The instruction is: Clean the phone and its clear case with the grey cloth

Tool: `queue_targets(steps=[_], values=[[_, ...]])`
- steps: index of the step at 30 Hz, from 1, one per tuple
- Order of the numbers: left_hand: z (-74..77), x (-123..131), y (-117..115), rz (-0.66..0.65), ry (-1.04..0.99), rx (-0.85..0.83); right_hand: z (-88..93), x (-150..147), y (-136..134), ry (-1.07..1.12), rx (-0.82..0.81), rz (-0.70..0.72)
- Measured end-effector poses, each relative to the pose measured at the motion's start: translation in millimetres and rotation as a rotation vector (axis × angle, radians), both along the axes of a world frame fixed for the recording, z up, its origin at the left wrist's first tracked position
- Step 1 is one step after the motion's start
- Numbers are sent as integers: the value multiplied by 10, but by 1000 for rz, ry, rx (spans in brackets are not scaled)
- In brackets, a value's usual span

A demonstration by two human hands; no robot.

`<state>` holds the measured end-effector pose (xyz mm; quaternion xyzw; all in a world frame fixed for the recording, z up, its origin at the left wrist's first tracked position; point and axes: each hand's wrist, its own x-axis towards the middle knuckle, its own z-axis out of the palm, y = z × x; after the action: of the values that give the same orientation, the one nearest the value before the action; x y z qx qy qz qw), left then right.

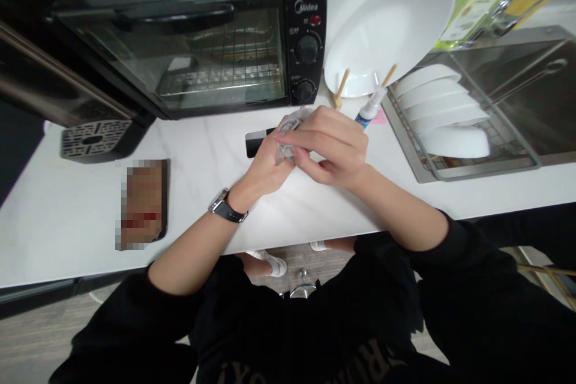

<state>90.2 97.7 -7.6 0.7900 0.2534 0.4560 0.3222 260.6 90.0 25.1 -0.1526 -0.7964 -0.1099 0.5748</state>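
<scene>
Both of my hands meet over the white counter (67, 216) in front of the toaster oven. My left hand (265, 171), with a watch on its wrist, is closed around a small clear plastic packet (288, 132). My right hand (330, 147) pinches the same packet from the right with thumb and fingers together. A small black rectangular object (256, 141) lies on the counter just behind my left hand. A white tube with a blue band (369, 109) pokes out behind my right hand; I cannot tell whether the hand holds it.
A black toaster oven (202, 42) stands at the back. White plates (391, 30) lean in a wooden rack; more plates fill a metal drainer (450, 126) beside the sink. A phone (143, 204) lies at the left. A dark appliance with a drip grille (92, 139) sits far left.
</scene>
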Motion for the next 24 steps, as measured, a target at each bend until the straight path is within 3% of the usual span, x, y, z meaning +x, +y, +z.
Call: queue_targets(steps=[6,14,18,24], values=[[-136,-26,94,-27,-21,70,-23,89,132,-19,-25,-76],[-183,2,150,-58,-64,93,-18,104,99,145,-205,-136],[-225,-9,170,-72,-65,73,-10,65,43,216,-392,-113],[-145,-24,167,-30,-31,142,3,30,31,277,-485,-145]])
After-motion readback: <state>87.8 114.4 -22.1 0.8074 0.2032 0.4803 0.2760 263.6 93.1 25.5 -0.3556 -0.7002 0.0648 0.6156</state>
